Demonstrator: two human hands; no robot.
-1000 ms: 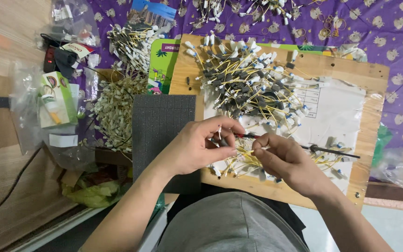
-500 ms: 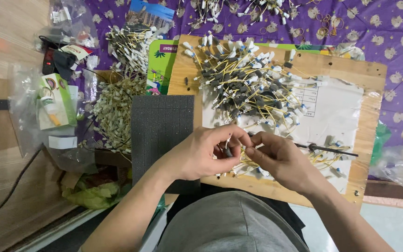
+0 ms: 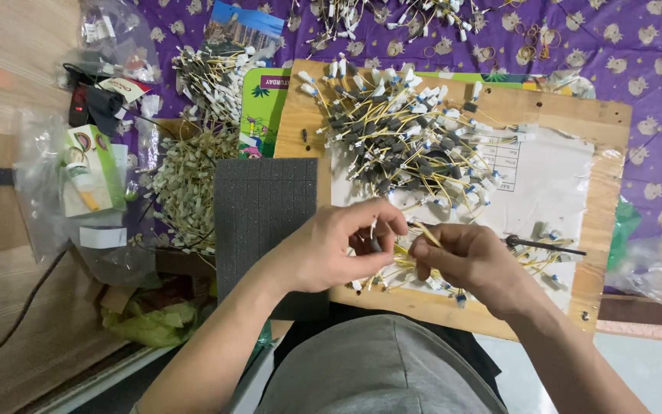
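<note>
My left hand (image 3: 339,245) pinches a small dark cylindrical part with a white end (image 3: 375,236) over the near edge of a wooden board (image 3: 576,115). My right hand (image 3: 465,261) holds a thin yellow wire (image 3: 425,232) by its tip, right beside that part. The two hands almost touch. Under them lie several yellow-wired pieces (image 3: 545,264) and a thin dark tool (image 3: 545,246) on a sheet of white paper (image 3: 561,176). A big heap of the same wired parts (image 3: 400,130) fills the far half of the board.
A dark grey foam pad (image 3: 266,207) lies left of the board. Further left are piles of pale wired parts (image 3: 185,184), plastic bags (image 3: 47,184) and a green box (image 3: 90,169). A purple patterned cloth (image 3: 614,46) covers the floor behind; rubber bands (image 3: 534,46) lie on it.
Both hands have drawn together and shifted slightly toward me; the right hand let the dark tool rest on the board and now holds a yellow wire by the part.
</note>
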